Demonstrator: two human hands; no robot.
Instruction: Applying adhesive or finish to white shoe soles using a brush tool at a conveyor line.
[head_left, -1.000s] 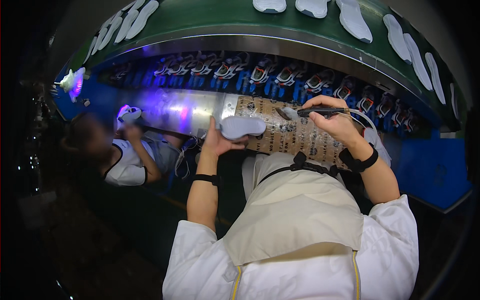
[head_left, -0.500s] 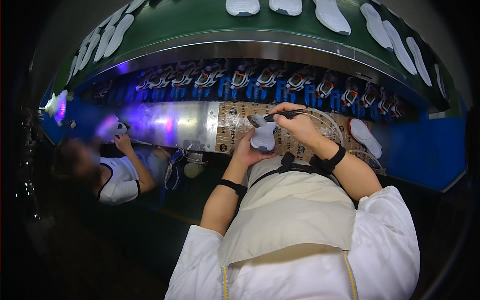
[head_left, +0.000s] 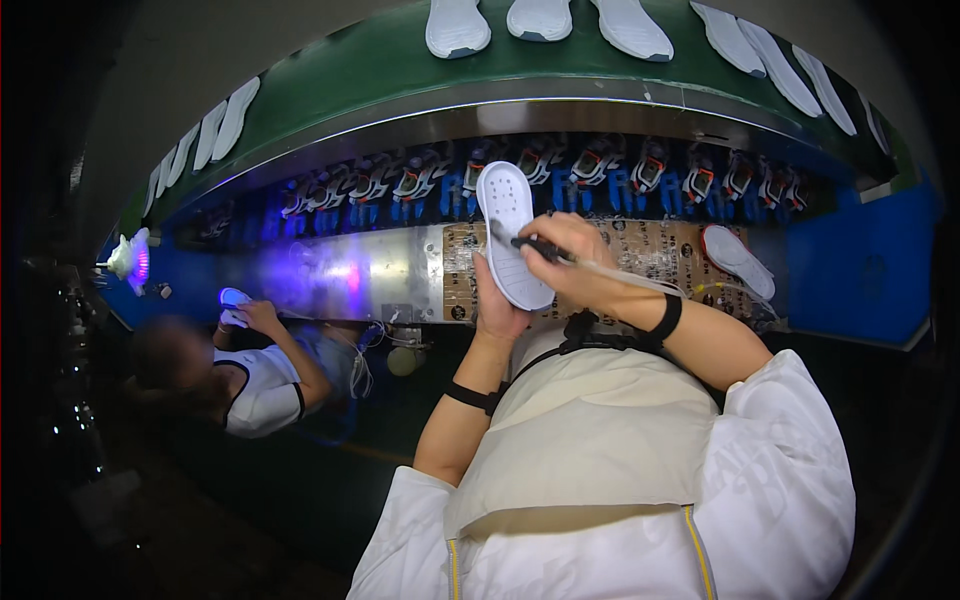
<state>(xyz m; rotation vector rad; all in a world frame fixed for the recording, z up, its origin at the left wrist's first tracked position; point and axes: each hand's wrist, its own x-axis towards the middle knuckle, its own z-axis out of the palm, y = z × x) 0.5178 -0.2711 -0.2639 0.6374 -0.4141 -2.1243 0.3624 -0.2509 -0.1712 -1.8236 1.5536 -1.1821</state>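
A white shoe sole (head_left: pixel 507 190) is held up lengthwise in front of me, its hollowed inner face with small holes and ridges showing. My left hand (head_left: pixel 497 308) grips its lower left edge from below. In my right hand (head_left: pixel 575 258) is a brush (head_left: pixel 542 247) with a black handle, and a thin pale hose trails from it to the right. The dark bristles lie over the middle of the sole, close to its left edge. Some of my left fingers are hidden behind the sole.
A cardboard-covered bench (head_left: pixel 640 240) runs beneath, with a red-rimmed white sole (head_left: pixel 738 262) at right. Several white soles (head_left: pixel 458 28) lie on the green conveyor belt (head_left: pixel 350 75). Shoe-like parts (head_left: pixel 420 172) line the shelf below. At left, a person (head_left: pixel 265 375) handles another sole near a purple-lit lamp (head_left: pixel 130 260).
The sole has been turned and raised, so its full inner face shows. The brush has moved slightly down and left onto it. The belt's soles have shifted left in view.
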